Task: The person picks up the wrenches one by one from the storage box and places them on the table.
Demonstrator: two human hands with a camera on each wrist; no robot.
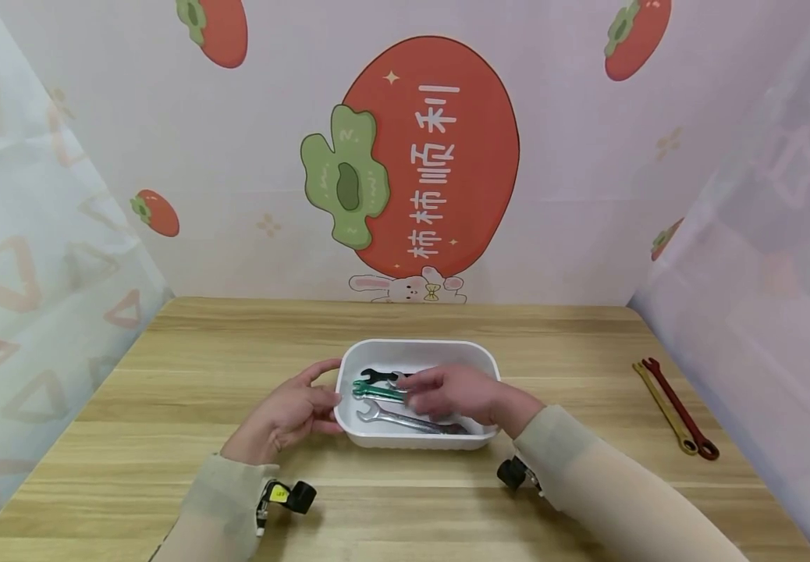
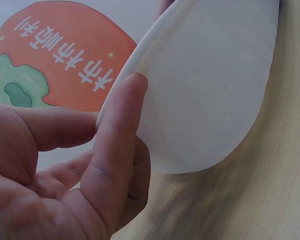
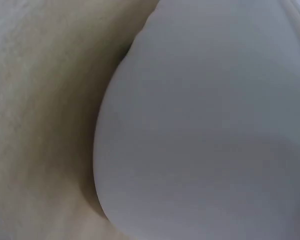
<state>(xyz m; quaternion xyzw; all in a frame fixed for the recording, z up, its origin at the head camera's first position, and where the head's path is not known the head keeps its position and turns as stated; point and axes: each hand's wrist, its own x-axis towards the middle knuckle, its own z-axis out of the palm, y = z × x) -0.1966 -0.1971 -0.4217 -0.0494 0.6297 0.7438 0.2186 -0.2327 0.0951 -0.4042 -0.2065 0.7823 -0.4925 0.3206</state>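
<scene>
A white plastic bin (image 1: pixel 422 442) stands on the table in the head view. Inside it lie a black wrench (image 1: pixel 375 378), a green wrench (image 1: pixel 380 392) and a larger silver wrench (image 1: pixel 405 421). My left hand (image 1: pixel 296 410) pinches the bin's left rim; in the left wrist view its thumb lies on the outer wall. Reaching into the bin from the right, my right hand (image 1: pixel 457 393) is bent over the wrenches and slightly blurred. It hides parts of them, and whether its fingers grip one cannot be made out. Only the bin's outside (image 3: pixel 200 130) fills the right wrist view.
A yellow wrench (image 1: pixel 666 410) and a dark red wrench (image 1: pixel 682 410) lie side by side at the table's right edge. A printed curtain (image 1: pixel 559 195) hangs behind the wooden table (image 1: pixel 236 336) and along both sides.
</scene>
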